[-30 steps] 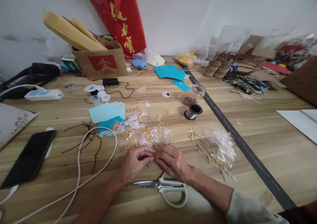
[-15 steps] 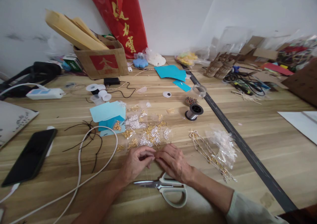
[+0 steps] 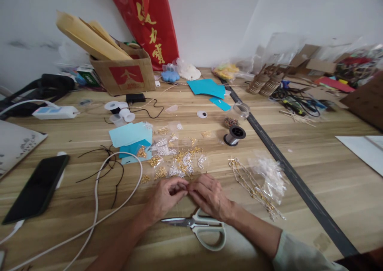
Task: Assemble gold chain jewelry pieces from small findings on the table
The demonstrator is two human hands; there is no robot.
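Note:
My left hand [image 3: 168,196] and my right hand [image 3: 211,195] meet at the fingertips, low in the middle of the head view. Both are closed in a pinch; whatever lies between the fingers is too small to make out. Just beyond them are gold beads [image 3: 160,173] and silver beads [image 3: 176,170], some loose and some on small clear bags. Scissors [image 3: 209,236] with pale handles lie under and in front of my right hand, blades pointing left. To the right, bead chains [image 3: 249,187] rest beside crumpled clear plastic bags [image 3: 271,177].
A wire spool [image 3: 235,135] and a glass jar [image 3: 240,110] stand beyond the beads. A white cable [image 3: 96,195] loops at left near a phone [image 3: 36,189]. Blue cards [image 3: 131,134] lie left of the beads. A cardboard box [image 3: 124,73] stands at the back left.

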